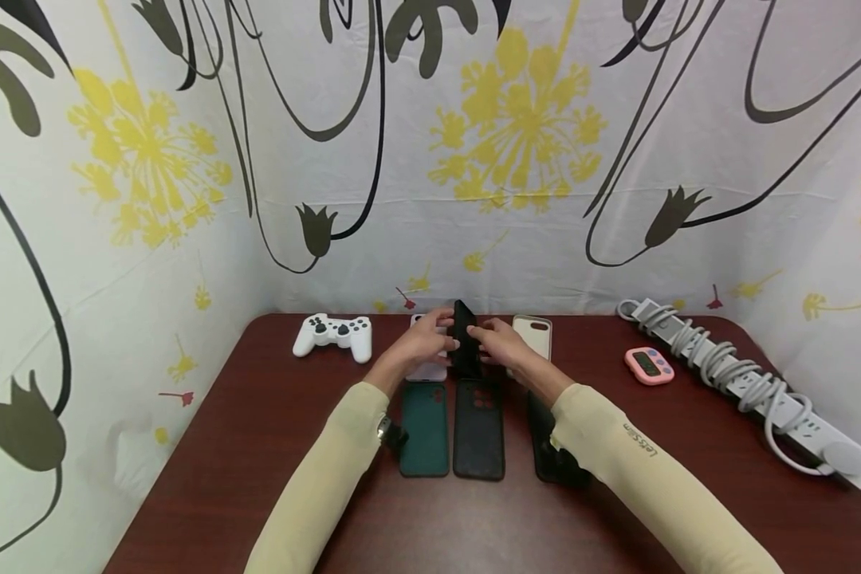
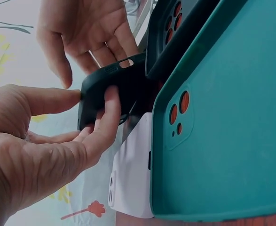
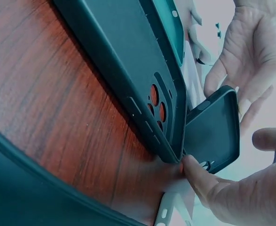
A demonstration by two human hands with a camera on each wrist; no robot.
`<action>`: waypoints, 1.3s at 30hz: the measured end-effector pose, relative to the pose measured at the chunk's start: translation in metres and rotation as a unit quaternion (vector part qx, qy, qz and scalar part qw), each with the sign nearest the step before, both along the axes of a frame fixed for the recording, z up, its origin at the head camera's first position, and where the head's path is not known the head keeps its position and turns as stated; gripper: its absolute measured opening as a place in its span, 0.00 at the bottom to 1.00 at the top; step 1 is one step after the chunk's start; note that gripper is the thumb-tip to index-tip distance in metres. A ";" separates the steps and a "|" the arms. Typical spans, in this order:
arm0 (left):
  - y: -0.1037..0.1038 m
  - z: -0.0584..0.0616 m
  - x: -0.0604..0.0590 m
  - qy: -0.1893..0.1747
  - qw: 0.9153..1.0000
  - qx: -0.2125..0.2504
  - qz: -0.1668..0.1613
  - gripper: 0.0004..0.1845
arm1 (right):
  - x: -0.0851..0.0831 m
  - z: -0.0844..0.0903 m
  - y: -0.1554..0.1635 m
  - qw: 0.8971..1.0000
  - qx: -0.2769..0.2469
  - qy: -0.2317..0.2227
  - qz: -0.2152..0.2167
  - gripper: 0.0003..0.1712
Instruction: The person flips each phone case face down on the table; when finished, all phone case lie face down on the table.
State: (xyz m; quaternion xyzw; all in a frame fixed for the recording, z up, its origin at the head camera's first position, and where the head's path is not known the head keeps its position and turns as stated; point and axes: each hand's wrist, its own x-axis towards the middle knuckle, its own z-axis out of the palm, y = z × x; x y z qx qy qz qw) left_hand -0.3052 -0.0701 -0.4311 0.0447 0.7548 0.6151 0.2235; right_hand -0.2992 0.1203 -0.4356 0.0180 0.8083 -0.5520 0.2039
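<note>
Tilted up near the table's back edge is a black phone case (image 1: 465, 343). My left hand (image 1: 422, 341) pinches it, thumb on one edge and fingers across its back, as the left wrist view shows. On the other side, my right hand (image 1: 505, 344) has its fingers at the case's lower edge; its thumb stands off the case in the right wrist view. A pale lilac case (image 2: 135, 172) lies partly behind my left hand. Beside my right hand is a cream case (image 1: 536, 333). Nearer me lie a teal case (image 1: 425, 430) and a dark case with camera holes (image 1: 478, 438).
Another black case (image 1: 545, 446) lies partly hidden under my right forearm. A white game controller (image 1: 333, 336) sits at the back left. To the right are a pink timer (image 1: 649, 366) and a white power strip (image 1: 753, 391) with its cord wound round it. Patterned cloth hangs behind the table.
</note>
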 end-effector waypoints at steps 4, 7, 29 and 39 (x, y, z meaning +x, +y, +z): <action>0.001 -0.002 0.001 0.006 1.000 0.015 -0.001 0.39 | -0.003 0.000 0.001 1.000 -0.012 -0.010 -0.005 0.42; 0.003 -0.002 0.002 0.008 0.999 0.032 -0.003 0.38 | -0.008 0.001 0.003 1.000 -0.020 -0.016 -0.007 0.43; 0.011 -0.009 0.004 -0.060 0.993 0.103 -0.015 0.37 | -0.016 0.000 0.012 0.999 -0.035 -0.006 0.035 0.35; 0.017 -0.017 0.001 -0.049 0.994 0.090 -0.031 0.35 | -0.009 0.005 0.016 0.997 -0.059 0.033 -0.037 0.29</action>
